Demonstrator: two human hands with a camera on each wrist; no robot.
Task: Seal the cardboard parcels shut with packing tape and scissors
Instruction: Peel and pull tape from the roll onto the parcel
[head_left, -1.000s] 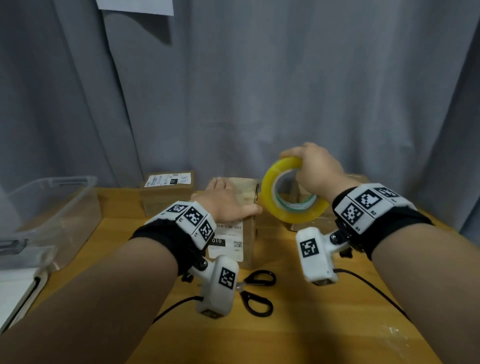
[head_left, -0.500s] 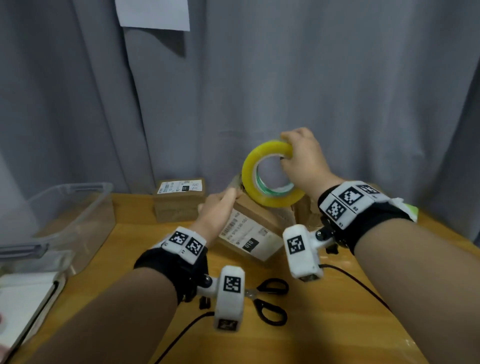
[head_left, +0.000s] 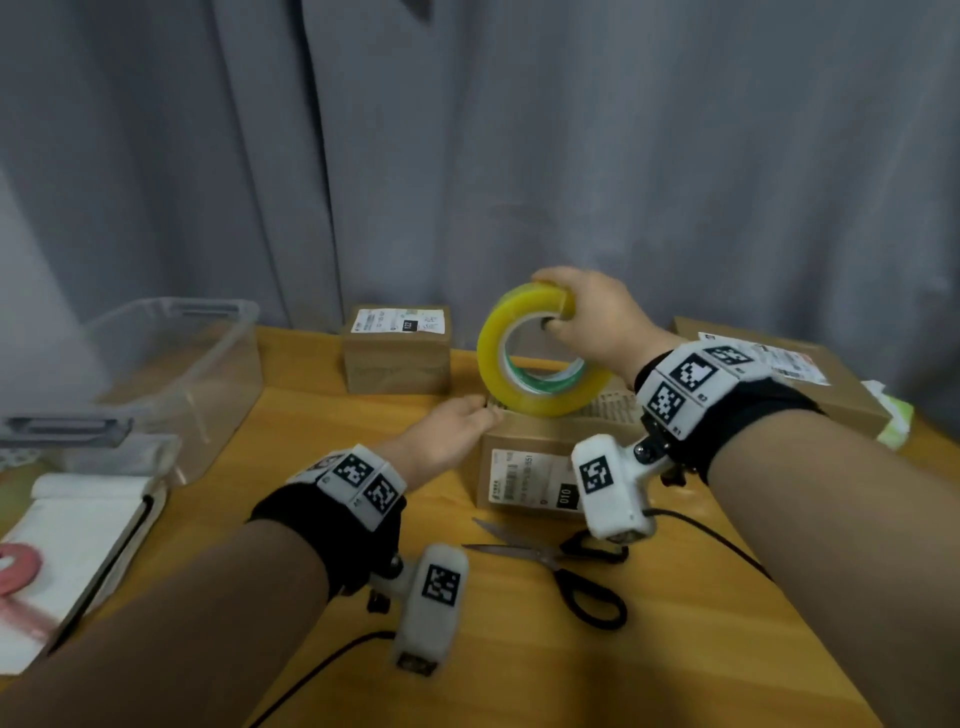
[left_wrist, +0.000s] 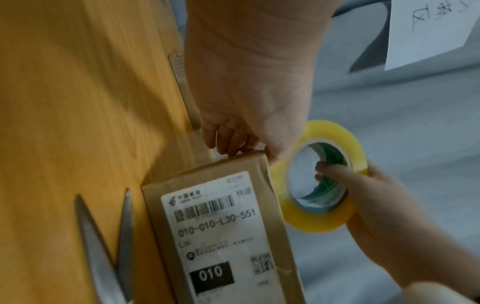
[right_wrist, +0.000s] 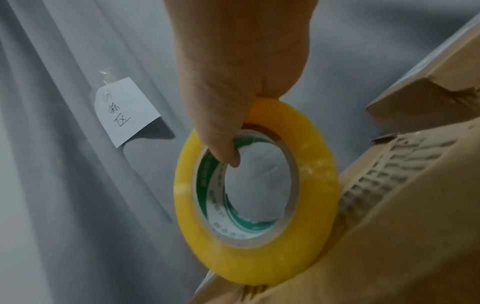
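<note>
On the small brown cardboard parcel with the white "010" label (head_left: 535, 467), the yellow roll of clear packing tape (head_left: 537, 358) was stood on edge and pinched at its upper rim by the right hand (head_left: 592, 322), thumb inside the core. The parcel's far left corner was gripped by the left hand (head_left: 452, 431), fingers curled over its edge. No cut strip could be seen on the parcel, though the view was blurred, so sealing was judged barely begun. The black-handled scissors (head_left: 571, 571) lay untouched just in front of the parcel. Compared with half a second earlier, the tilted parcel had been set flat and the roll lowered onto it.
</note>
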